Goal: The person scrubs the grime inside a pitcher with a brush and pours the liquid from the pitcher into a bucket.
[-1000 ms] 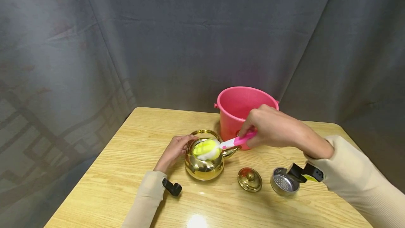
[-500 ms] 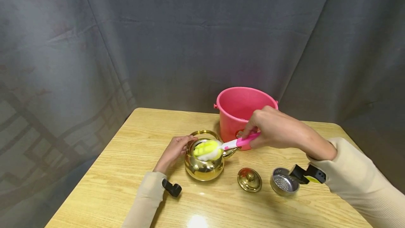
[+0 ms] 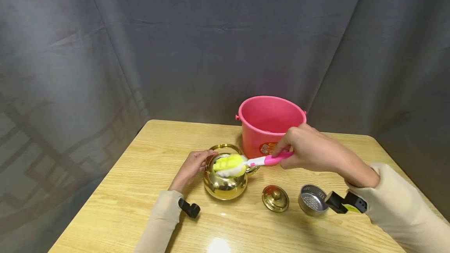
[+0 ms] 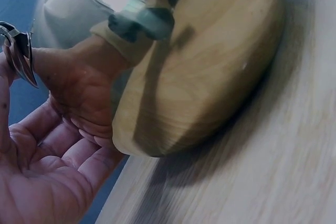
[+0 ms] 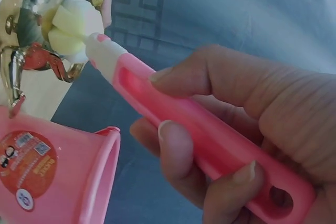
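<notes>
A shiny gold teapot (image 3: 225,184) stands on the table with its round mouth uncovered. My left hand (image 3: 192,167) holds it at its left side, fingers by the rim and the handle's base. In the left wrist view the fingers of that hand (image 4: 58,166) lie against the mirror-like wall of the pot. My right hand (image 3: 313,149) grips the pink handle of a sponge brush (image 5: 173,129), thumb on top and fingers curled beneath. Its yellow and white sponge head is at the teapot's mouth, overlapping the opening. The spout (image 3: 253,169) points right, partly behind the brush.
A pink bucket (image 3: 253,138) stands behind the teapot, close to the right hand. The gold lid (image 3: 275,198) lies on the table right of the teapot. Beside it sits a steel strainer (image 3: 313,199) with holes in its base. A grey curtain (image 3: 218,50) hangs behind the table.
My right hand has moved a little to the right and down, and the brush handle lies flatter. The left hand stays on the teapot, which has hardly shifted.
</notes>
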